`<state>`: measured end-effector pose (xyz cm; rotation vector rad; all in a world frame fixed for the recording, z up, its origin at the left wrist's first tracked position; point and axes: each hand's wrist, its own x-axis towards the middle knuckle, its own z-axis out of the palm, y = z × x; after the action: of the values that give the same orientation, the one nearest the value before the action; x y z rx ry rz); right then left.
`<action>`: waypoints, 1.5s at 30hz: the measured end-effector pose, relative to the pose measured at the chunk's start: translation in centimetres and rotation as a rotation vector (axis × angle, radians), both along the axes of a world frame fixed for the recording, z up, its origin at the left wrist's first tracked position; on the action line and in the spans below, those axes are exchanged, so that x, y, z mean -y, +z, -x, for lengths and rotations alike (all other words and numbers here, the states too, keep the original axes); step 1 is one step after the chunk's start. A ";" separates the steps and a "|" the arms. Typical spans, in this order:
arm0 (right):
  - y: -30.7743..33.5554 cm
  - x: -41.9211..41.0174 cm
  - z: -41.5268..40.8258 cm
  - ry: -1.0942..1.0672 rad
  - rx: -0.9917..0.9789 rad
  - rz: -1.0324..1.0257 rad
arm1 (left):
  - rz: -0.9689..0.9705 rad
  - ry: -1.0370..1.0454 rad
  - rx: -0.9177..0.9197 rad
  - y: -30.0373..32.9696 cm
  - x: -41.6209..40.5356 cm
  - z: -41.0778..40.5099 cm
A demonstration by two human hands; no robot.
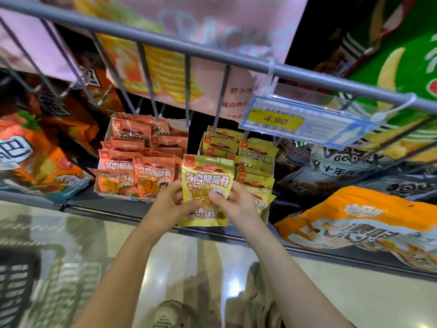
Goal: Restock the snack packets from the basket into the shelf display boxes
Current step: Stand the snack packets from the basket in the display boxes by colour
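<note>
Now | yellow snack packet point(207, 183) is pinched upright by left hand point(170, 201) and right hand point(233, 201), before yellow display box point(266, 210) | probably aligned for insertion | basket point(14, 287) lower left.

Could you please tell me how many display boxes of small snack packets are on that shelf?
2. The orange-packet box sits left of the held yellow packet; the yellow-packet box stands behind and right of it. Others may be hidden.
</note>
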<state>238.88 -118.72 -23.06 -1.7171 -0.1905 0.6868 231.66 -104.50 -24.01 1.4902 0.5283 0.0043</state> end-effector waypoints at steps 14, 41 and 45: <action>-2.9 -0.2 -0.3 -0.430 0.309 0.242 | -1.114 -0.009 -0.176 -6.0 -0.8 2.6; -8.1 -0.7 -0.1 -0.056 0.315 0.820 | -1.338 -0.327 -0.462 -9.7 2.1 3.6; -8.5 -1.1 -0.2 -0.064 0.305 0.782 | -1.334 -0.294 -0.461 -9.7 2.2 3.6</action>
<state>239.09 -117.61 -31.61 -2.5675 -0.0764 0.4680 228.09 -106.66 -33.76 2.9053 0.7091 -0.2690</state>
